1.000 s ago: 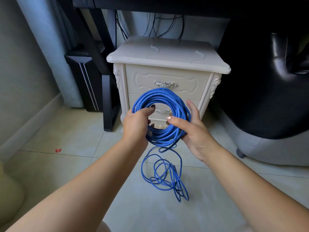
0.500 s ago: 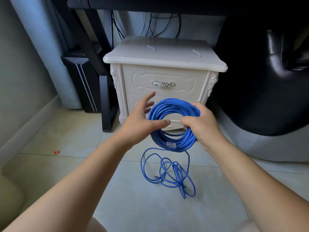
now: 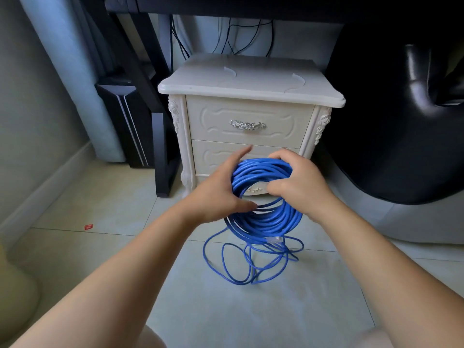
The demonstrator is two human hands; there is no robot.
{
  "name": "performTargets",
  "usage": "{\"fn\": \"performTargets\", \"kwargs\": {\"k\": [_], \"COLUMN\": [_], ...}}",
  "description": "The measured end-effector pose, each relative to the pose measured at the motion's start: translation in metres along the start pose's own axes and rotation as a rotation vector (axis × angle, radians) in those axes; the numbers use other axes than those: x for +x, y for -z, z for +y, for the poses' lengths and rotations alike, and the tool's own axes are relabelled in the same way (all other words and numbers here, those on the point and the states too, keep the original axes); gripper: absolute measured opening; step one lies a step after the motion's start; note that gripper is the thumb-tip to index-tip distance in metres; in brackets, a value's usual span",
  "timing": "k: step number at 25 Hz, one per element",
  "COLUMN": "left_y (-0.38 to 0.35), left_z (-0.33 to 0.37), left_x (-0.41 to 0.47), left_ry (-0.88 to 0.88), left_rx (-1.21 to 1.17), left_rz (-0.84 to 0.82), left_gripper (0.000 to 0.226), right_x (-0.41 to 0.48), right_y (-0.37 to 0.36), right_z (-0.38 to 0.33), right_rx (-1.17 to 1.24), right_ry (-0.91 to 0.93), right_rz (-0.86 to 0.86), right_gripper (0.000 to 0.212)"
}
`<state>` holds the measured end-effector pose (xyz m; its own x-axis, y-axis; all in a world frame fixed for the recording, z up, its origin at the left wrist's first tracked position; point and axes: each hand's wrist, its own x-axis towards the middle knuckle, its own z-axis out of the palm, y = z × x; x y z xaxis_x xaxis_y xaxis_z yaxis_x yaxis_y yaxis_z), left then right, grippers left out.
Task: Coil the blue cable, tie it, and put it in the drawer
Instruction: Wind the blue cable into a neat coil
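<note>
Right hand (image 3: 302, 190) curled round blue cable (image 3: 266, 218), left hand (image 3: 217, 197) flat alongside, lower drawer (image 3: 209, 155) half-hidden

Pale tiled floor (image 3: 100, 197); cream nightstand (image 3: 251, 81); black chair (image 3: 389, 146); grey wall (image 3: 30, 109).

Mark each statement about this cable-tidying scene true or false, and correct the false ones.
1. The right hand grips the blue coil. True.
2. The top drawer is pulled open. False: it is shut.
3. Some loose loops of cable lie on the floor. True.
4. The coil rests on top of the nightstand. False: it is held up in front of the nightstand.
5. The left hand is balled into a fist. False: its fingers are straight, at the coil's left side.
</note>
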<state>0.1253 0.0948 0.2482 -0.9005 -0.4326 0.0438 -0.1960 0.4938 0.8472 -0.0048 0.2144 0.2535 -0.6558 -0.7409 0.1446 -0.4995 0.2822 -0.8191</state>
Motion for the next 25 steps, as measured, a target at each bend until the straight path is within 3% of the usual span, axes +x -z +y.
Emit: {"fn": "performTargets", "kwargs": {"k": [2,4,7,14,20,22,25], "left_y": [-0.002,-0.004,-0.008,-0.007,-0.007,-0.011,-0.012], "left_z": [-0.003,-0.004,-0.001,0.003,-0.001,-0.001,0.001], "left_x": [0.0,0.002,0.002,0.007,0.011,0.011,0.011], "left_ry": [0.033,0.072,0.113,0.152,0.313,0.354,0.413], "left_rx": [-0.093,-0.175,-0.245,-0.441,-0.804,-0.869,-0.935], "left_rz": [0.061,0.112,0.147,0.295,0.511,0.568,0.66], "left_gripper": [0.083,0.047,0.028,0.022,0.016,0.015,0.013], "right_x": [-0.001,-0.002,-0.001,0.0,-0.007,-0.009,-0.012], "right_y": [0.001,0.003,0.004,0.015,-0.001,-0.01,-0.017], "right_z": [-0.002,-0.002,-0.001,0.004,0.005,0.005,0.004], "right_rx": [0.111,0.175,0.214,0.458,0.662,0.733,0.951], "right_ry": [-0.015,-0.035,-0.063,-0.108,-0.217,-0.252,-0.295], "right_rz": [-0.032,-0.051,-0.083,-0.228,-0.203,-0.202,-0.291], "right_gripper": [0.031,0.031,0.037,0.061,0.057,0.071,0.11]}}
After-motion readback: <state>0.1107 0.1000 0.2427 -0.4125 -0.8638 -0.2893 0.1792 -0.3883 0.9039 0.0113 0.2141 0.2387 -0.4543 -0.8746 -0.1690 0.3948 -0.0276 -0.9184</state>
